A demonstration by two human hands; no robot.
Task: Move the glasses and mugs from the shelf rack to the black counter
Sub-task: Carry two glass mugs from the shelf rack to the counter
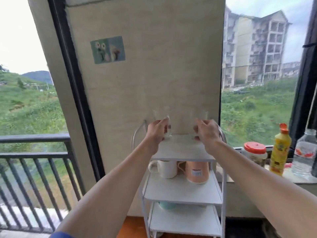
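A white shelf rack (183, 191) stands against the wall between two windows. On its top shelf my left hand (157, 131) is wrapped around a clear glass (167, 128) at the left. At the right, my right hand (206, 132) grips a second clear glass (199, 117). Both glasses look blurred and sit at or just above the shelf surface. One shelf down stand a white mug (167, 169) and a peach mug (197, 172) side by side. A pale green item (167, 206) peeks out on the shelf below. The black counter is not in view.
On the window sill at the right are a red-lidded jar (254, 152), a yellow bottle (280, 150) and a clear water bottle (304, 153). A dark balcony railing (32, 152) runs at the left. A small picture (108, 49) is stuck on the wall.
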